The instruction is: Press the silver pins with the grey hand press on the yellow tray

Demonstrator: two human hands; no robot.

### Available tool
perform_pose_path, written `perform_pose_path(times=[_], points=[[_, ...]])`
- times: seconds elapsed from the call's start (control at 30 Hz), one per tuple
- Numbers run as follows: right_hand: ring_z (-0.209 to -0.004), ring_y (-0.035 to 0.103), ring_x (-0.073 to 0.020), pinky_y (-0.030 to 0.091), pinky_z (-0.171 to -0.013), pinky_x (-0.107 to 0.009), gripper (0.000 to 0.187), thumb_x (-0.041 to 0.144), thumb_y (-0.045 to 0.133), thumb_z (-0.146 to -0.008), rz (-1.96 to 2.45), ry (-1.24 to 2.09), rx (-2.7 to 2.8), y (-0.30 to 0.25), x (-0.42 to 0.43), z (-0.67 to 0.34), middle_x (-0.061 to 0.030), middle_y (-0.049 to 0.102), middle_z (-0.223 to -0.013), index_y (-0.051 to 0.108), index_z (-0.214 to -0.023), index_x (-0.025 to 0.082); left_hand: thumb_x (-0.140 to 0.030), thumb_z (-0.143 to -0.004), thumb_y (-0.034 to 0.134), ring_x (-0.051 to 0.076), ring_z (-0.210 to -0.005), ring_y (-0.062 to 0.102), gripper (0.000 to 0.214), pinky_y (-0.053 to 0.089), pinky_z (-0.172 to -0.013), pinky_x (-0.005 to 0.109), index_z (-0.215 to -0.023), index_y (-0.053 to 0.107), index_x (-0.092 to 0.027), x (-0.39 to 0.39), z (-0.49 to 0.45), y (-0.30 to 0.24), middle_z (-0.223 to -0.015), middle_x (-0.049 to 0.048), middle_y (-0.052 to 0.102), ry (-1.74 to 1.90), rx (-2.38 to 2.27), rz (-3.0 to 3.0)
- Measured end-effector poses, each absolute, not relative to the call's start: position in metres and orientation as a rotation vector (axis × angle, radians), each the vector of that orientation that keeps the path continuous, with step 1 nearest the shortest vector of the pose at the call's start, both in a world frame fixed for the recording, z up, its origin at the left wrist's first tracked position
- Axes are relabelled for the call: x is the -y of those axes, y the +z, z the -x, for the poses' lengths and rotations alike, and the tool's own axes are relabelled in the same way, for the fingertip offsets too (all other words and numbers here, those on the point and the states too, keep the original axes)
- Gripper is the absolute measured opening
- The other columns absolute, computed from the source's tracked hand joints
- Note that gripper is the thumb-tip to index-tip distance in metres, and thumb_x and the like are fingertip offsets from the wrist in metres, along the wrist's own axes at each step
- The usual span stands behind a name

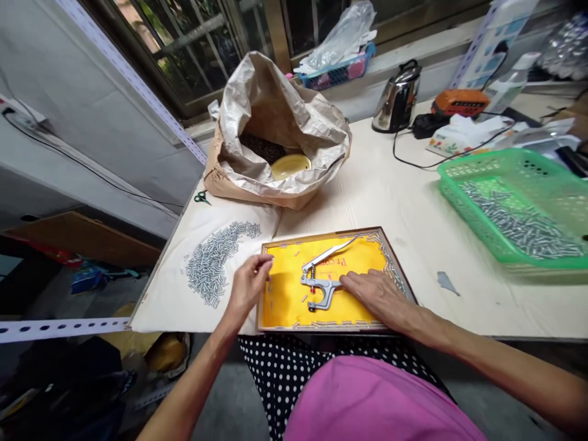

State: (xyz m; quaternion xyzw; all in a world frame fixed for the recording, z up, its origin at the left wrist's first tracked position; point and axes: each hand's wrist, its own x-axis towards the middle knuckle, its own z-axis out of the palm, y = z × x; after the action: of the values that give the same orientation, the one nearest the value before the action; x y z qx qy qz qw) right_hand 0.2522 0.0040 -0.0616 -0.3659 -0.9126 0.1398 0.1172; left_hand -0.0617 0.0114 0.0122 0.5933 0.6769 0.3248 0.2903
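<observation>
A pair of grey snap-fastener pliers (pixel 327 288) lies over a shallow yellow-lined tray (pixel 285 306), its jaws toward the left and its upper lever (pixel 333 251) raised. My right hand (pixel 379 297) is closed around the lower handle. At the tray's left edge my left hand (pixel 250 282) is pinched; whatever its fingertips hold is too small to make out. Small metal pins (pixel 388 263) line the tray's edges, and a few lie loose on the yellow. Left of the tray, a heap of similar metal pins (pixel 209 266) spreads over the pale tabletop.
Behind the tray stands a large open paper sack (pixel 275 190) with a yellow dish (pixel 291 166) inside. A green basket (pixel 505 257) of metal pins sits at right. Further back are a kettle (pixel 397 98) and an orange battery (pixel 459 103). Green scissors (pixel 202 197) lie at the left edge.
</observation>
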Motion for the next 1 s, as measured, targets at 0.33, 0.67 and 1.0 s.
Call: perform_pose_path(times=[0.33,0.67,1.0], points=[[-0.074,0.056,-0.0166,0.031,-0.073,-0.034,0.022,0.002,0.041,-0.096,0.976,0.092,2.648,-0.051,-0.005,-0.246,-0.0018,0.065,-0.087,0.053,-0.102,0.02,-0.05,-0.071,0.074,0.012,-0.053,0.057,0.038,0.046,-0.052,0.022,-0.083,0.067,-0.014,0.041,-0.008,-0.014,-0.064,0.0005,0.064,0.756,-1.601,-1.076],[-0.071,0.054,-0.0168,0.032,-0.07,-0.033,0.021,0.005,0.04,-0.098,0.936,-0.043,2.617,-0.052,-0.002,-0.245,-0.0022,0.063,-0.085,0.055,-0.099,0.019,-0.041,-0.074,0.071,0.013,-0.05,0.057,0.026,0.043,-0.048,0.022,-0.074,0.07,-0.015,0.038,-0.006,-0.022,-0.06,0.0013,0.065,0.695,-1.737,-1.187],[-0.076,0.055,-0.0178,0.033,-0.07,-0.034,0.023,0.007,0.038,-0.098,1.024,0.181,2.681,-0.055,-0.005,-0.242,-0.0051,0.062,-0.094,0.054,-0.108,0.02,-0.027,-0.076,0.069,0.011,-0.044,0.055,0.016,0.043,-0.049,0.021,-0.068,0.064,-0.015,0.019,-0.013,-0.006,-0.049,-0.002,0.06,0.366,-1.748,-1.034]])
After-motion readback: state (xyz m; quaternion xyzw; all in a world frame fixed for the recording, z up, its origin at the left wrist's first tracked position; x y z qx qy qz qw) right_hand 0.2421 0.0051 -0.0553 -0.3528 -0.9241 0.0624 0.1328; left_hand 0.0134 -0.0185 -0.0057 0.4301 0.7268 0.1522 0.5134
